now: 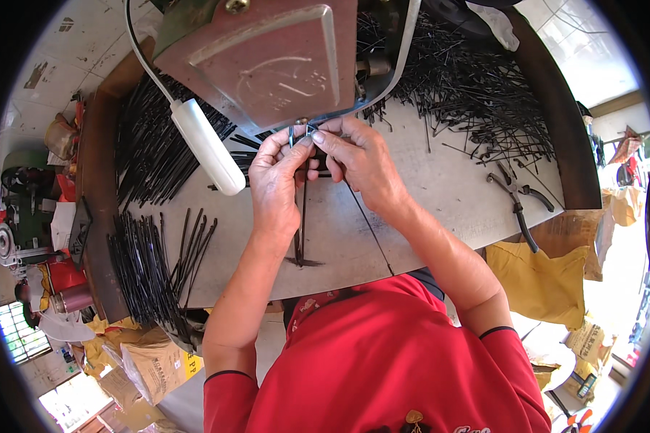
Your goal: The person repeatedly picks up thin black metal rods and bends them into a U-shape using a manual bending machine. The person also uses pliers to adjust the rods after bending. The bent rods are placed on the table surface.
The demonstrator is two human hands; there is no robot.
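Note:
My left hand (274,180) and my right hand (361,162) meet under the front of a reddish-brown machine head (267,68). Thumb and fingers of both are pinched together at a small metal part of the machine. A thin black rod (369,225) slants from under my right hand toward the table's front edge. Below my left fingers another thin dark rod (302,216) runs down, close to a dark bar at its lower end. The rod ends between my fingertips are too small and covered to make out.
Black rods (148,144) lie in a big heap at the left, with a smaller bundle (141,263) nearer me. A tangled pile (469,94) fills the back right. Pliers (516,202) rest at the right. A white tubular lamp (208,148) hangs left of my hands. A brown rim (574,144) borders the table.

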